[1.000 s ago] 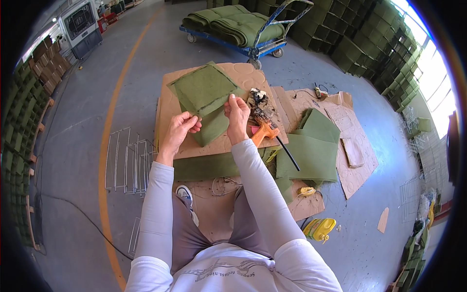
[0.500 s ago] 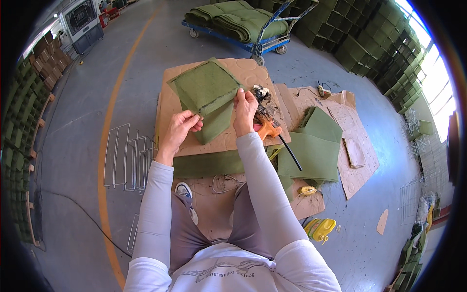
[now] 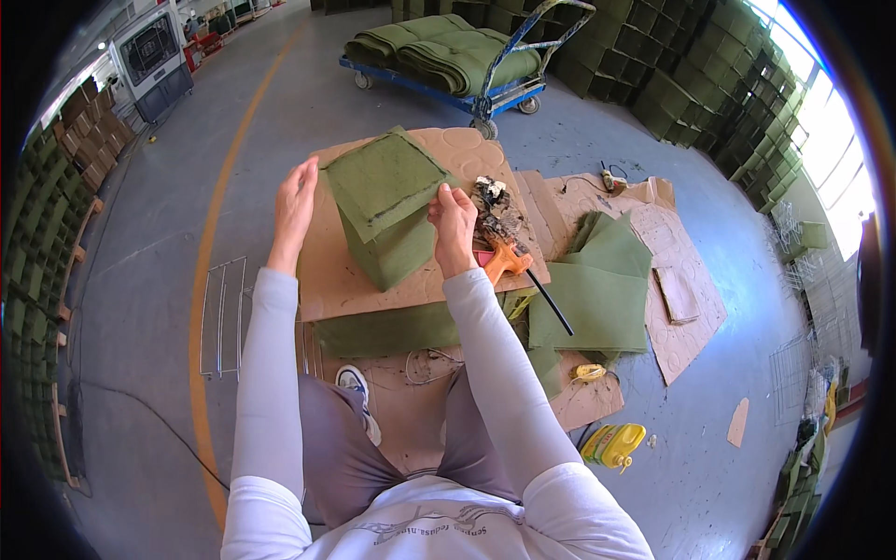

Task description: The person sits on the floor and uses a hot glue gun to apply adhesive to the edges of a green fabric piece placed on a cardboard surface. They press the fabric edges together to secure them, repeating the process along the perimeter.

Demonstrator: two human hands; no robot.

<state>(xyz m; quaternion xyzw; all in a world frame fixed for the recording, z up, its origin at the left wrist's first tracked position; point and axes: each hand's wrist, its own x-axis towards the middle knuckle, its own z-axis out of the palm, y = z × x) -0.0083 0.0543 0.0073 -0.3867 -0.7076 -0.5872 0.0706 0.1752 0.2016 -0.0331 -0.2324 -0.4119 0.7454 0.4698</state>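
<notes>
A green felt box stands on the cardboard-topped work surface in front of me. Its square top panel has dark lines along the edges. My right hand pinches the panel's right corner between thumb and fingers. At the left corner my left hand is raised with fingers stretched out, the fingertips at or close to the felt; I cannot tell if they touch. Right of the box lies an orange glue gun with a black stick protruding, beside a dark, clumpy mass with white bits.
Green felt sheets lie on cardboard to the right, near a yellow bottle. Wire frames stand on the floor at left. A blue cart carries folded green felt beyond the cardboard surface. Stacked green boxes line the back right.
My left hand has let go of the panel's near corner and moved left and away from me to the left corner. My right hand, still pinching, has shifted slightly nearer with the felt.
</notes>
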